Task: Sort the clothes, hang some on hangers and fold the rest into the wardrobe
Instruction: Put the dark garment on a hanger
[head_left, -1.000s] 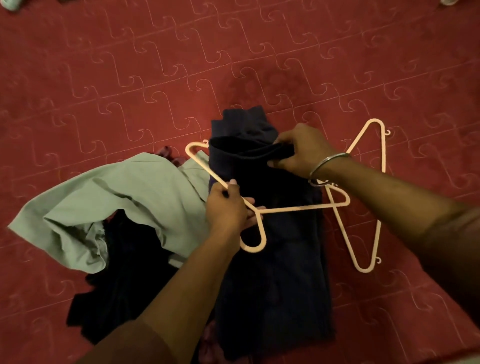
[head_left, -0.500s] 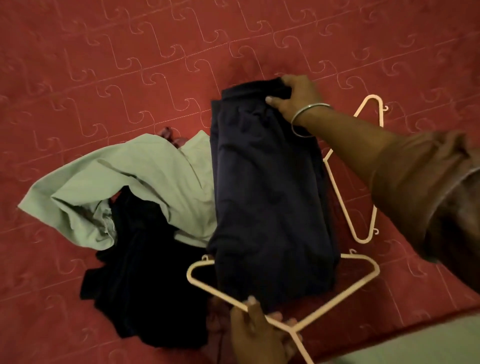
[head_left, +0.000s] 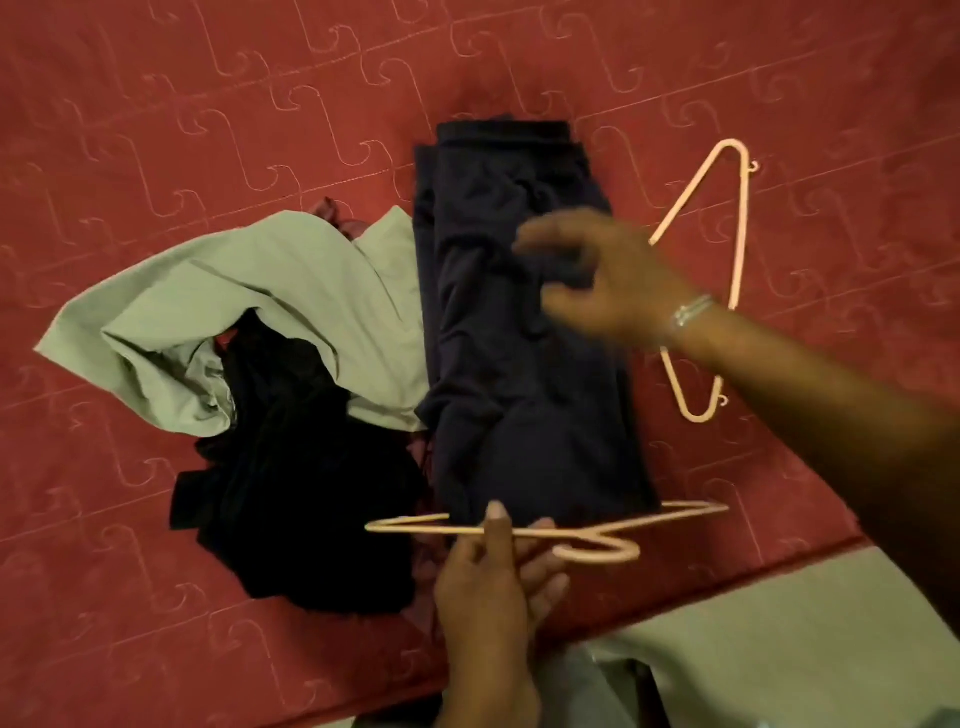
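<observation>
Navy trousers threaded through hanger, flat on bedspread near its front edge | left hand pinching hanger bar | right hand above cloth, fingers spread (blurred) | step: hanging | next: lift by hook, likely steadying fabric against slipping.

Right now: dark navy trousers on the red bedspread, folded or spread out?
Folded. The dark navy trousers lie as one narrow, layered strip, lower end threaded through the pale pink plastic hanger that the left hand holds.
</observation>
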